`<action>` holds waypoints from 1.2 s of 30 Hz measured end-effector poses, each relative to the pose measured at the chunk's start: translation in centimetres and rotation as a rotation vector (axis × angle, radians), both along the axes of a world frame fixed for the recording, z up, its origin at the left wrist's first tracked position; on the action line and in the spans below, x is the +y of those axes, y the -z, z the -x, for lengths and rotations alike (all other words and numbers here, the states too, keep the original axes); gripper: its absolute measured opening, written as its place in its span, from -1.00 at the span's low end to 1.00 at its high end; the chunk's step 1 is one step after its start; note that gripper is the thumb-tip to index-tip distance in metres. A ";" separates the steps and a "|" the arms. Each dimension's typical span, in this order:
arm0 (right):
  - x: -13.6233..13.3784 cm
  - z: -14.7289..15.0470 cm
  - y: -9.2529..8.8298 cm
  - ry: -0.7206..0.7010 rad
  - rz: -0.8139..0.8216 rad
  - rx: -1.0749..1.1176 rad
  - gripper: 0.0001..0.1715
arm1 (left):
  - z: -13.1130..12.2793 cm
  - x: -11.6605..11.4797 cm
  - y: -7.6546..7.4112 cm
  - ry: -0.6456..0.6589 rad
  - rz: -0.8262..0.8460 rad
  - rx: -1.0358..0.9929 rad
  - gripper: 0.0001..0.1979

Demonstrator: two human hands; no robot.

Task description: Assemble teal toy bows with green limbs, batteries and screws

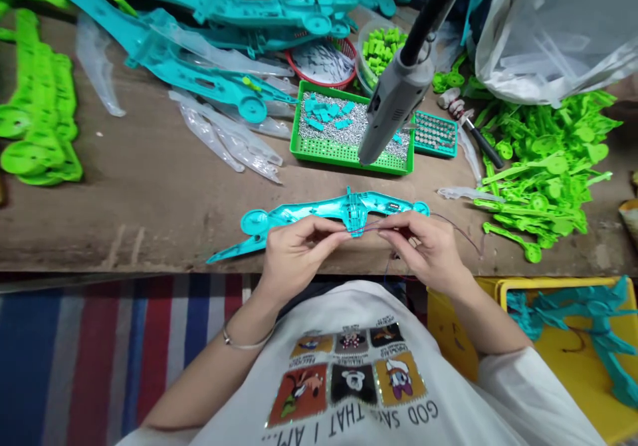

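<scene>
A long turquoise plastic shell (299,212) lies at the table's front edge with its ribbed inner side up. Over its middle, thin dark red wires (369,227) stretch between my two hands. My left hand (305,250) pinches them between thumb and forefinger at the left of the shell's central bracket. Just right of that bracket, my right hand (423,243) pinches the same wires, and a loose length curves off to the right across the table. The fingers hide part of the shell's lower edge.
Behind the shell stands a green tray (351,160) of screws and small turquoise pieces, with a grey electric screwdriver (393,110) hanging over it. Lime green parts (543,173) heap at right. A yellow bin (563,366) stands below. Larger turquoise shells (184,67) lie back left.
</scene>
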State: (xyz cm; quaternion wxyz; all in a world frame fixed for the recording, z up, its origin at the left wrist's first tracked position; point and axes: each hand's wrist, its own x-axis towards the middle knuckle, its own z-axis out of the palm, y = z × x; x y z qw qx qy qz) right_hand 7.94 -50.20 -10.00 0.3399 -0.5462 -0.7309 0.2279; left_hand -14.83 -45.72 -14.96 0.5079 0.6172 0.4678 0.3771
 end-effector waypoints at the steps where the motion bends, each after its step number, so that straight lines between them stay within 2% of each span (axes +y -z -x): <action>1: 0.2 -0.2 0.3 0.002 0.019 0.002 -0.82 | 0.0 0.0 0.5 0.015 0.001 0.006 -0.85; 3: 0.5 -0.4 0.6 -0.012 0.052 -0.028 -0.73 | 0.0 0.1 1.2 0.045 -0.022 0.032 -0.85; 7: 1.2 -0.2 0.4 -0.163 0.060 -0.231 -0.27 | 0.1 0.4 1.7 0.097 -0.071 0.105 -0.86; 8: 1.3 0.0 0.5 -0.208 0.058 -0.285 -0.23 | 0.1 0.4 1.8 0.112 -0.089 0.120 -0.87; 11: 1.5 0.4 1.4 -0.268 0.053 -0.345 -0.45 | 0.2 0.5 1.7 0.125 -0.141 0.139 -0.87; 14: 1.6 0.2 2.2 -0.241 0.085 -0.221 -0.68 | 0.3 0.5 1.7 0.084 -0.128 0.141 -0.84; 17: 1.8 -0.3 2.4 -0.157 0.083 -0.095 -0.78 | 0.3 0.6 2.3 0.044 -0.086 0.140 -0.80; 21: 2.4 -0.8 2.5 -0.090 0.112 -0.105 -0.82 | -0.7 0.8 3.6 0.007 -0.125 0.160 -0.79; 23: 2.8 -1.1 2.6 -0.066 0.151 -0.172 -0.81 | -1.2 0.9 4.0 -0.004 -0.143 0.161 -0.78; 27: 3.5 -1.7 2.3 -0.004 0.163 -0.500 -0.75 | -1.2 0.4 3.9 -0.003 -0.038 0.114 -0.41; 28: 3.7 -1.9 2.1 -0.011 0.171 -0.591 -0.74 | -1.0 0.3 3.9 -0.014 -0.017 0.133 -0.44; 32: 4.3 -2.2 1.0 -0.103 0.141 -0.851 -0.74 | 0.6 -0.7 3.9 -0.072 0.016 0.256 -0.76; 36: 4.9 -2.1 0.4 -0.210 0.056 -0.944 -0.72 | 1.5 -1.6 4.5 -0.090 0.093 0.241 -0.78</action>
